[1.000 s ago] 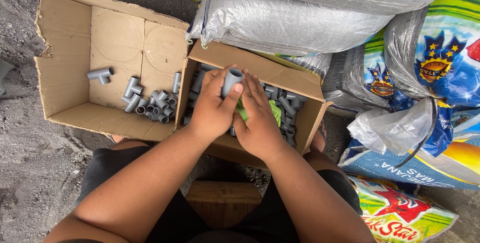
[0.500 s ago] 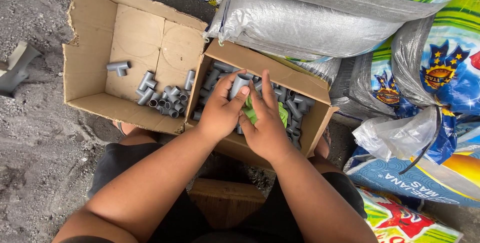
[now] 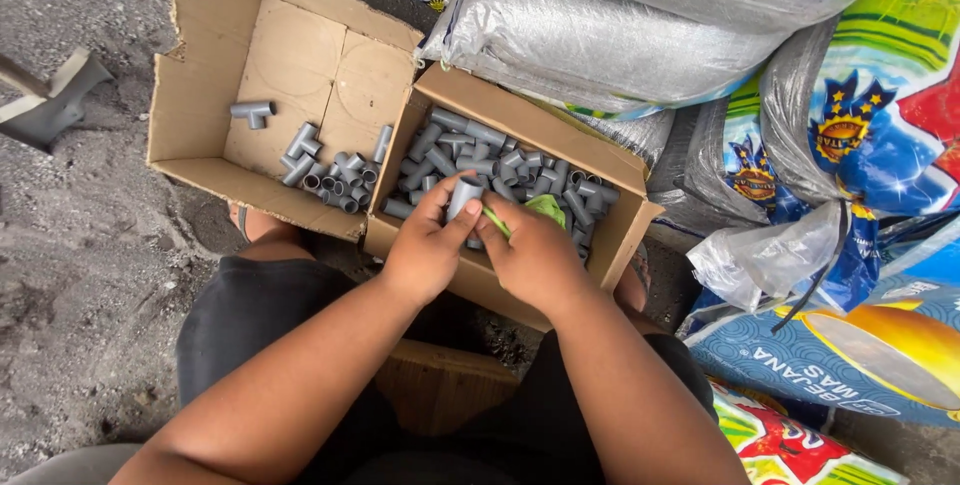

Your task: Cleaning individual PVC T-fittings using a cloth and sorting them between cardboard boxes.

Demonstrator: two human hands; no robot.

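We see a short grey pipe piece (image 3: 463,196) held upright over the right-hand cardboard box (image 3: 520,115), just above the heap of grey pipe fittings (image 3: 500,167) that fills it. The left hand (image 3: 428,245) is closed around the piece, thumb along its lower side and fingers curled behind it. The right hand (image 3: 535,253) is also closed, pinching a green scrap (image 3: 545,208) between thumb and fingers, and its thumb tip meets the base of the piece.

Both hands sit at the near wall of this box, wrists crossing its front edge. The far and right walls stand well apart from the hands, so the open room lies over the fittings towards the back. Touching this box on the left is a larger cardboard box (image 3: 200,65) with raised flaps; a small cluster of fittings (image 3: 330,170) lies in its near right corner and the rest of its floor is bare card. Silver and coloured printed sacks (image 3: 640,35) press against the far and right sides of the smaller box, and a clear plastic bag (image 3: 765,255) lies to the right.

Compared with half a second ago, we find the hands drawn nearer the front wall of the box and the piece lower, closer to the heap. The boxes themselves lie as they did.
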